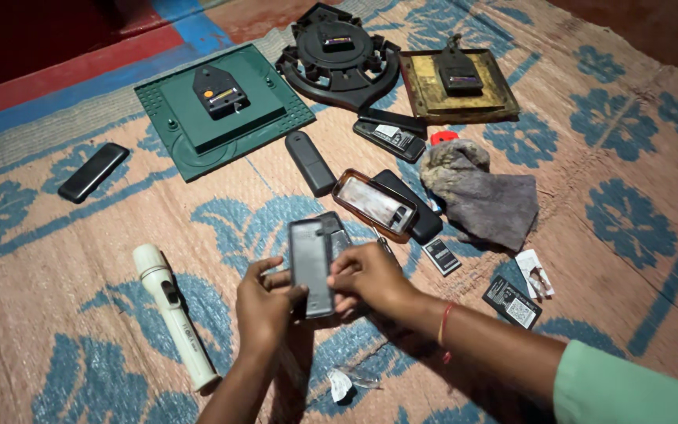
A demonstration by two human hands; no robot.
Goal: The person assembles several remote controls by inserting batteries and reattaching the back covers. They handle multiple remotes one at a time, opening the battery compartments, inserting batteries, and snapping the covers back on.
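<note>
Two hands: both were on one dark grey, flat, rectangular phone body, held upright-ish above the mat, back face toward the camera.
Left hand: fingers closed around the phone body's lower left edge, thumb across the front; judged a steadying grip.
Right hand: fingers closed on the right edge, fingertips pressing the side; judged to be working the shell while the other hand braced it.
Floor: woven straw mat with blue flower pattern carried everything; no tabletop in view.
Just behind phone body: second dark slab, partly hidden, kind unclear.
Open case: brown-rimmed clear phone cover lay face up on a black phone; it held a pale sheet or reflection, could not tell which.
Loose cells: two small black flat batteries lay right of the hands, apart from each other.
Clocks: green square plastic wall clock, black round clock frame and brass-coloured square clock lay face down at the far edge, movements exposed.
Other: cream plastic torch to the left, grey crumpled cloth to the right, black remote-shaped bar between.
</note>
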